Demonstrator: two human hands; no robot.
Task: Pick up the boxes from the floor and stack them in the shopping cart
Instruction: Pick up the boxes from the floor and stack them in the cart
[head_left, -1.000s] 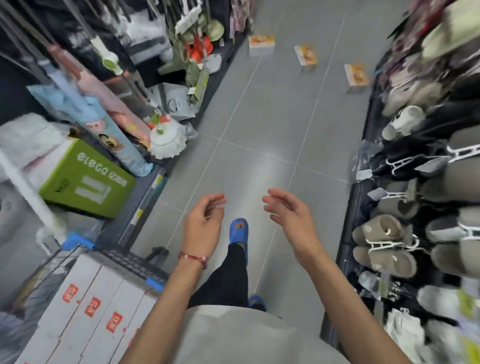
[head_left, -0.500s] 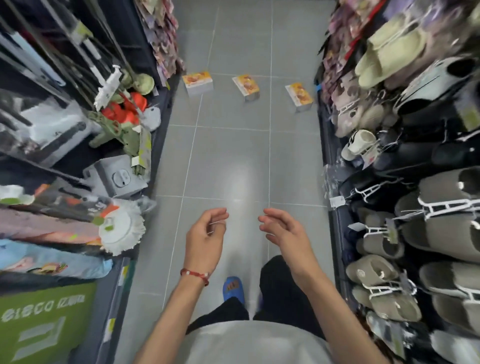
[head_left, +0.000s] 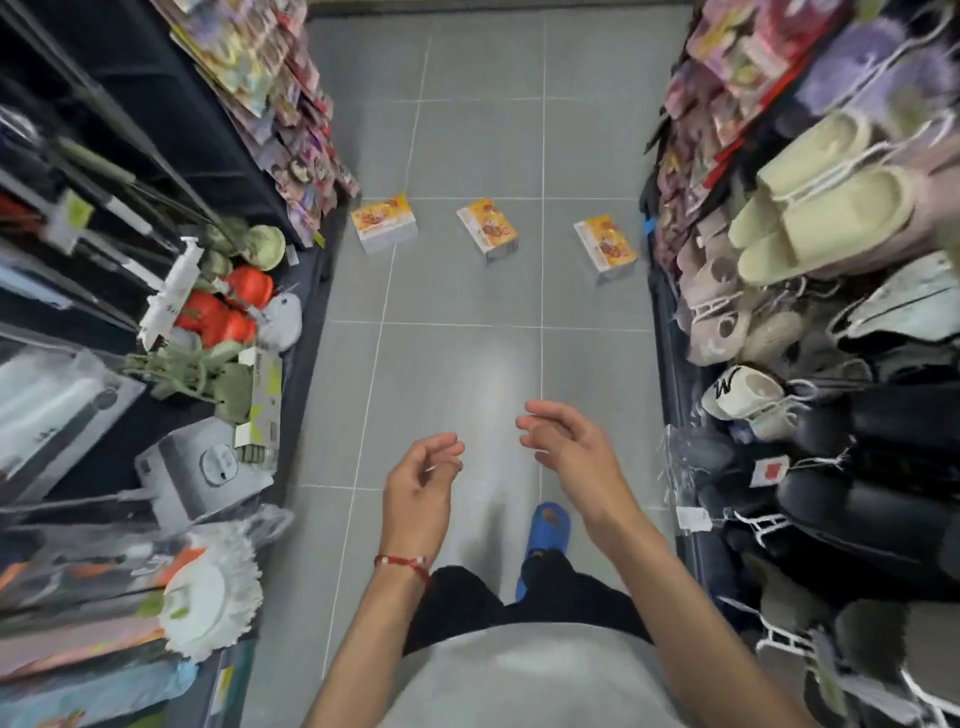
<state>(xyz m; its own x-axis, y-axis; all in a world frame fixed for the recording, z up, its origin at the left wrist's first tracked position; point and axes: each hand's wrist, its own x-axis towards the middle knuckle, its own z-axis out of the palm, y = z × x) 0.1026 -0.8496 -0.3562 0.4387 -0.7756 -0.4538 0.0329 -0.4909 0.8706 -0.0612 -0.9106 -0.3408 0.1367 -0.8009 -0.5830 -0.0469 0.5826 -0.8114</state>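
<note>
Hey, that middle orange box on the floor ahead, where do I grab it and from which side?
Probably from above, pinching its two long side walls: the middle orange-topped cardboard box lies flat, face up, on the grey tiled floor with bare tiles all round it.

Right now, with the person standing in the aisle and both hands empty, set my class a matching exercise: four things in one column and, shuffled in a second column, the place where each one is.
Column one
1. left box
2. right box
3. red bracelet
4. blue slipper

Column two
A. worn on the person's foot
B. on the floor beside the slipper rack
C. at the wrist of the left hand
D. on the floor beside the shelf of colourful packets

Pairs: 1-D, 2-B, 3-C, 4-A
</note>
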